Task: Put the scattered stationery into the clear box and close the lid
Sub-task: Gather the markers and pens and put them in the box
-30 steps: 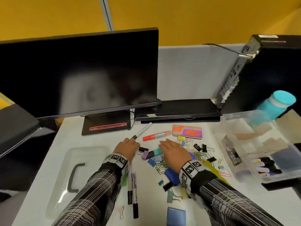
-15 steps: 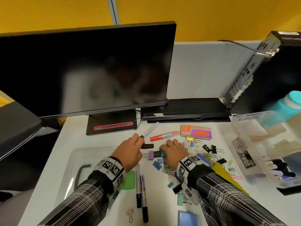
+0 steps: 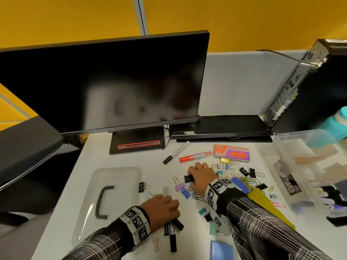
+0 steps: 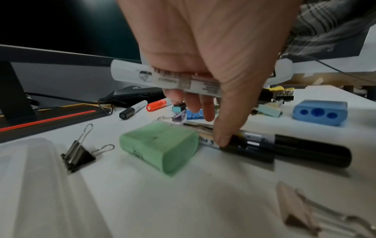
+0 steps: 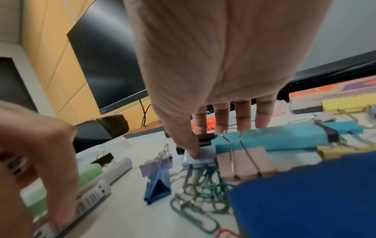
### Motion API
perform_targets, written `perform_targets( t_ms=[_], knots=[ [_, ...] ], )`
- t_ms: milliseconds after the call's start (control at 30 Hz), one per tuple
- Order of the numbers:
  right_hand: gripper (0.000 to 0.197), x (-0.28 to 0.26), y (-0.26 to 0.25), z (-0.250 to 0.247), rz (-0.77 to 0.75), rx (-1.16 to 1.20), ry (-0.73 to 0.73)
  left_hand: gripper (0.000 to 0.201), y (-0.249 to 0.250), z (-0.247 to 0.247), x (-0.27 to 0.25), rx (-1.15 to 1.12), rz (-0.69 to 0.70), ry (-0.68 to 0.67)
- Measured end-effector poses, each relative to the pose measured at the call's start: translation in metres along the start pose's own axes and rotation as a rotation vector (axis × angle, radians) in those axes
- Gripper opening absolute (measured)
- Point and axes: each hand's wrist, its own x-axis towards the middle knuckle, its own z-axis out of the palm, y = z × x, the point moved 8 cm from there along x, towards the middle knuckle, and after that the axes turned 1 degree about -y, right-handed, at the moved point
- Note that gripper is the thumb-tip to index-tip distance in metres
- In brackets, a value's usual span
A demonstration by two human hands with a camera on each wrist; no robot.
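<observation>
My left hand (image 3: 162, 208) grips a white marker with a lilac cap (image 4: 167, 78) against its palm. Its thumb touches the black-capped markers (image 4: 289, 149) lying on the desk beside a green sharpener box (image 4: 160, 145). My right hand (image 3: 201, 174) sits on the pile of binder clips and paper clips (image 5: 199, 198). Its fingers stand behind a teal highlighter (image 5: 270, 136), and its thumb is in front, at the highlighter's black end (image 3: 188, 178). The clear box (image 3: 287, 147) stands open at the right with several items inside. Its lid (image 3: 116, 177) lies flat at the left.
A monitor (image 3: 105, 85) and its stand rise at the back, with a computer tower (image 3: 304, 91) at the back right. A white marker (image 3: 176, 152), a red marker (image 3: 195, 156), a card pack (image 3: 232, 153), a yellow pouch (image 3: 270, 209) and a blue sharpener (image 4: 319, 111) lie about.
My left hand has pulled back towards me from the far markers and now sits over the black-capped markers, holding the white marker. My right hand has stayed on the clip pile.
</observation>
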Motion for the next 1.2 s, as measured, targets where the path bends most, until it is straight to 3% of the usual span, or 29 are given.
perform_targets(
  t_ms=[200, 433, 533, 633, 700, 800, 900, 967, 1033, 1100, 1200],
  knots=[
    [0.024, -0.012, 0.004, -0.021, -0.022, 0.161, 0.049, 0.041, 0.004, -0.003, 0.013, 0.103, 0.028, -0.024],
    [0.028, -0.05, 0.042, -0.066, 0.007, 0.751, 0.462, 0.034, 0.003, -0.01, 0.025, 0.151, 0.051, -0.015],
    [0.04, -0.063, 0.066, -0.077, 0.024, 0.754, 0.557, 0.032, 0.002, -0.015, 0.027, 0.163, 0.053, -0.024],
    [0.037, -0.073, 0.09, -0.079, 0.079, 0.684, 0.6, 0.032, 0.003, -0.019, 0.027, 0.162, 0.075, -0.026],
    [0.032, -0.073, 0.098, -0.08, 0.128, 0.58, 0.55, 0.034, 0.002, -0.02, 0.027, 0.155, 0.081, -0.019],
    [0.028, -0.053, 0.09, -0.075, 0.162, 0.308, 0.355, 0.032, 0.001, -0.025, 0.028, 0.14, 0.068, 0.03],
    [0.022, -0.026, 0.065, -0.076, 0.105, 0.105, 0.264, 0.03, 0.002, -0.033, 0.025, 0.131, 0.062, 0.114],
    [0.028, -0.007, 0.046, -0.075, 0.051, 0.025, 0.221, 0.026, -0.003, -0.047, 0.02, 0.101, 0.02, 0.225],
    [0.039, 0.013, 0.031, -0.069, 0.019, -0.02, 0.152, 0.016, -0.017, -0.062, 0.012, 0.038, -0.089, 0.326],
    [0.044, 0.028, 0.019, -0.06, 0.013, -0.081, 0.089, 0.025, -0.035, -0.077, 0.001, -0.099, -0.237, 0.375],
    [0.038, 0.039, 0.011, -0.047, 0.035, -0.132, 0.033, 0.024, -0.064, -0.083, -0.022, -0.441, -0.428, 0.433]
  ],
)
